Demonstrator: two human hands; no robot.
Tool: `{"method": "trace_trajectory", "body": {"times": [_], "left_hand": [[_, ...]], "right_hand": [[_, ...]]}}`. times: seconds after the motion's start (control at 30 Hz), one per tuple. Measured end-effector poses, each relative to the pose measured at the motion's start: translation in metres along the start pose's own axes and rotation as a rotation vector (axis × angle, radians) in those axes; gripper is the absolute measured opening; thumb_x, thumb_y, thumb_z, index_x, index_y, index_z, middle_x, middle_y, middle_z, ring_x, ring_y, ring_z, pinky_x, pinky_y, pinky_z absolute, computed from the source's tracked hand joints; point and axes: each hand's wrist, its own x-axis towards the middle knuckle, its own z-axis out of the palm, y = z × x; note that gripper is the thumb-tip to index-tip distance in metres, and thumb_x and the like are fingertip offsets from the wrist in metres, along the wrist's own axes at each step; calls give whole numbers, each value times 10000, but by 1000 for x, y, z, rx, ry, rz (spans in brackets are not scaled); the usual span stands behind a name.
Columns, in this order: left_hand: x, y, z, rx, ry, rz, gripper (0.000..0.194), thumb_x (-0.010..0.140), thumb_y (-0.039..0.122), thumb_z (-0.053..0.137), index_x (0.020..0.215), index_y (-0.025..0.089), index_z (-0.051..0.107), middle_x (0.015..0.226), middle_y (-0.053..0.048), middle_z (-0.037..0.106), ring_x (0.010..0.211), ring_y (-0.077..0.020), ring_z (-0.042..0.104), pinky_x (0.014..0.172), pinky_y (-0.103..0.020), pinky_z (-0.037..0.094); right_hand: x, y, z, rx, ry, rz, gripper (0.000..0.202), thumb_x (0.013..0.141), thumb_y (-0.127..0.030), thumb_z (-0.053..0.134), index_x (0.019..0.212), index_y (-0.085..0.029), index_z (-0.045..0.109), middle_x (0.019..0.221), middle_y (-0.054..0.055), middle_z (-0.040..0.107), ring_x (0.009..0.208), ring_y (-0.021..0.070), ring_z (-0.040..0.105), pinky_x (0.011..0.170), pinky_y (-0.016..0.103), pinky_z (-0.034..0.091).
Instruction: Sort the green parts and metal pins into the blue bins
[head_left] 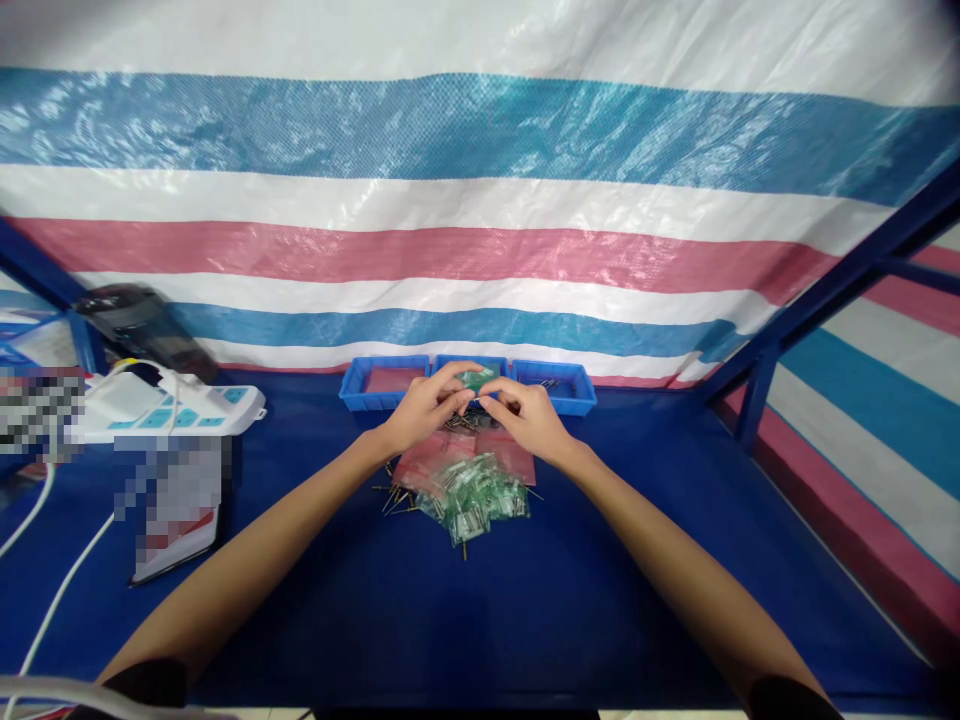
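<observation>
My left hand point(427, 405) and my right hand point(526, 412) meet above the work surface, fingertips pinched close together. Between them is a small, thin, pale piece, too tiny to name. Just behind the fingers shows a green clear-plastic packet point(477, 378); whether it is touched or lies in the middle blue tray point(450, 362) I cannot tell. Below the hands are a heap of green packets point(480, 492) with small metal pieces inside, pink sheets or bags point(429, 460), and loose thin metal pins point(399, 500).
A left blue tray point(382, 400) holds something pink, and a right blue tray point(570, 405) has a few dark pins. On the left are a power strip point(240, 405), a dark bottle point(146, 320), white cables point(64, 590) and a dark-edged flat item point(184, 505). Blue frame bars point(757, 400) flank the right.
</observation>
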Motion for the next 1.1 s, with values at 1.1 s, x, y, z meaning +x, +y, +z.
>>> {"method": "trace_trajectory", "body": {"times": [1.1], "left_hand": [[-1,-1,-2,-113,157,-11,268,968,306,433,1138,164,584,885,-44,624,467,-41,488,468,-175,432]], "right_hand": [[3,5,-1,-114,-6,59,298,921,-314,486,688,-165,597,528,-39,476,490,92,399,534,244,296]]}}
